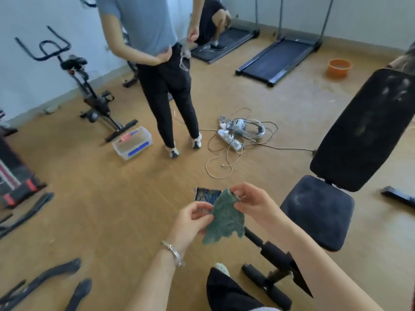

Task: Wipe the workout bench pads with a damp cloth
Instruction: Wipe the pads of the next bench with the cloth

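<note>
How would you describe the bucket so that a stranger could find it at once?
Find the right-hand treadmill by the far wall. Just right of it stands the bucket. It is the only round orange thing in view.

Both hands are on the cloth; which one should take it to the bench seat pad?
Right, probably. The right hand pinches the cloth at its top corner and sits nearest the dusty seat pad; the left hand would have to cross the body.

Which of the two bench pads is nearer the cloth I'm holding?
The seat pad, the smaller, flatter one just to the right of the cloth. The back pad is longer, tilted up and farther off.
</note>
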